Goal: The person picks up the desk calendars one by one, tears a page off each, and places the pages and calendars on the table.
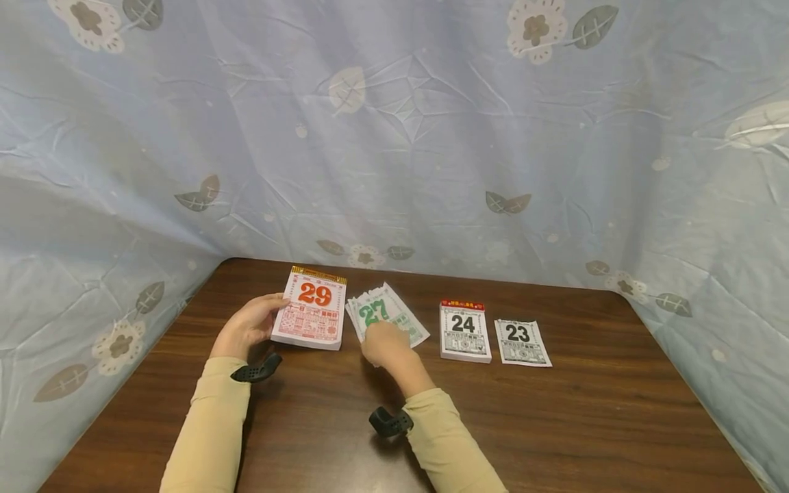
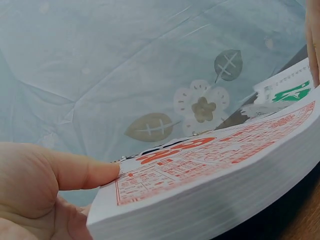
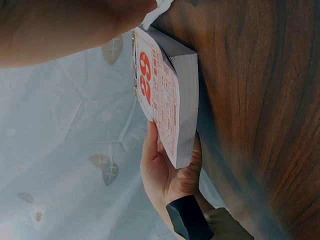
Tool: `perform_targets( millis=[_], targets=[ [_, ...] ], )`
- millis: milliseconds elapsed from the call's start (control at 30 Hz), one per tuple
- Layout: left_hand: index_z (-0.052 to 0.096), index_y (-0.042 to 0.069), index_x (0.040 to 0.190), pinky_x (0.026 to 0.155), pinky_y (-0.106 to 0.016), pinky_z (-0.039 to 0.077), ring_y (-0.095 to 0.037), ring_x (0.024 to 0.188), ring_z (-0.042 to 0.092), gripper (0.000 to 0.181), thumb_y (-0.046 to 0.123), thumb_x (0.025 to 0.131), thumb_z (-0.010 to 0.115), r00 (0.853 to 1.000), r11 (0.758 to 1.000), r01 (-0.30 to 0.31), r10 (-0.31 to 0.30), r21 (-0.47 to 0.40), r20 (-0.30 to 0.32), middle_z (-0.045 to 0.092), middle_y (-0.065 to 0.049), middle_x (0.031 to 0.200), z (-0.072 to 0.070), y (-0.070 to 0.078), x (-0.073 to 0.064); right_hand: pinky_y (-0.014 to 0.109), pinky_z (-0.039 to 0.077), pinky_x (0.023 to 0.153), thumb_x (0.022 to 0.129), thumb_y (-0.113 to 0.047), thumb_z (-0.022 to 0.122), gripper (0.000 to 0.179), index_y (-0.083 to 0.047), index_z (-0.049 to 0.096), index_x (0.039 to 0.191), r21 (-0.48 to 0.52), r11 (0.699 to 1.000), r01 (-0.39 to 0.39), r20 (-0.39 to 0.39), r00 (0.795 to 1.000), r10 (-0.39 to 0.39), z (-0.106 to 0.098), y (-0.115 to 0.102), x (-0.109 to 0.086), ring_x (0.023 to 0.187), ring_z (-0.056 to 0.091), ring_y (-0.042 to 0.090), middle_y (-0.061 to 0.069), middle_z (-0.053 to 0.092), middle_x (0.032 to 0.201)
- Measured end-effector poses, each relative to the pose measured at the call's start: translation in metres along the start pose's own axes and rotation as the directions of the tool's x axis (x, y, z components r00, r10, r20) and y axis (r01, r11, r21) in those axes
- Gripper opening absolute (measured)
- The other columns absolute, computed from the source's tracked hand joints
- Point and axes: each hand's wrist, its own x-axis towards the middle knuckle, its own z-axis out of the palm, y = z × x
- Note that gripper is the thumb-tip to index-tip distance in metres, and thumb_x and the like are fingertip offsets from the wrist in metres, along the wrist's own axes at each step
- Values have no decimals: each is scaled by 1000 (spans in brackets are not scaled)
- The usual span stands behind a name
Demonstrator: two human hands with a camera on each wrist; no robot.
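My left hand (image 1: pixel 251 323) grips the left edge of a thick tear-off calendar (image 1: pixel 310 316), its thumb over the top page. That page bears a large red 29, and a gold band runs along the top. In the left wrist view the block's thick page edges (image 2: pixel 220 210) face the camera. To its right lie several torn-off calendar sheets (image 1: pixel 374 309), the uppermost with a green 27. My right hand (image 1: pixel 387 344) pinches these sheets at their lower part, hiding some of the print. White paper (image 3: pixel 159 12) shows at its fingers in the right wrist view.
Farther right, a smaller tear-off calendar (image 1: pixel 465 334) with a red header shows a black 24. Beside it lies a loose sheet (image 1: pixel 524 344) marked 23. Everything rests on a dark brown wooden table (image 1: pixel 592 424). A pale blue floral cloth (image 1: pixel 394 137) hangs behind and at both sides.
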Motion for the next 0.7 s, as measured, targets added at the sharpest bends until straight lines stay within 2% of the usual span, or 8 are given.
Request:
perform_targets(
  millis=[67, 167, 233, 300, 567, 700],
  targets=[
    [28, 0, 141, 70, -32, 58, -13, 82, 67, 39, 12, 105, 39, 1000, 1000, 1, -1, 2, -6, 67, 0, 91, 0, 1, 0, 54, 49, 90, 92, -26, 58, 26, -9, 67, 74, -15, 1000, 17, 9, 1000, -17, 1, 1, -1, 96, 62, 30, 9, 66, 102],
    [22, -1, 146, 70, -32, 58, -13, 82, 67, 46, 10, 105, 38, 1000, 1000, 6, -6, 20, -15, 67, 0, 91, 1, 1, 0, 60, 41, 101, 94, -32, 58, 27, -9, 71, 102, -25, 999, 28, 27, 999, -27, 3, 2, -1, 119, 54, 35, 12, 58, 126],
    [19, -1, 149, 70, -33, 58, -14, 83, 67, 49, 10, 105, 37, 1000, 999, 10, -9, 33, -26, 66, -1, 92, 1, 1, 1, 62, 37, 105, 96, -36, 55, 36, -11, 66, 119, -25, 999, 27, 29, 999, -27, 5, 2, -1, 129, 47, 37, 13, 52, 137],
    [17, -1, 151, 71, -33, 58, -14, 83, 67, 51, 9, 104, 37, 999, 998, 13, -10, 55, -48, 66, 0, 93, 1, 0, 3, 63, 34, 107, 97, -38, 54, 42, -14, 61, 130, -22, 999, 25, 33, 999, -24, 7, 2, 0, 134, 43, 37, 14, 48, 142],
    [17, 1, 153, 71, -29, 56, -10, 83, 62, 57, 5, 102, 41, 991, 986, 4, 18, 170, -133, 60, 1, 97, 1, -3, 6, 63, 30, 110, 99, -42, 49, 48, -24, 50, 143, -40, 999, 35, 8, 999, -34, 13, 5, 5, 140, 34, 36, 14, 40, 149],
    [19, -2, 153, 71, -28, 56, -9, 81, 61, 60, 2, 99, 44, 984, 962, 2, 47, 275, -170, 59, -1, 98, 2, -2, 6, 61, 29, 112, 99, -42, 49, 47, -25, 49, 143, -24, 999, 41, 1, 999, -41, 13, 7, 6, 140, 33, 36, 12, 40, 150]
  ],
)
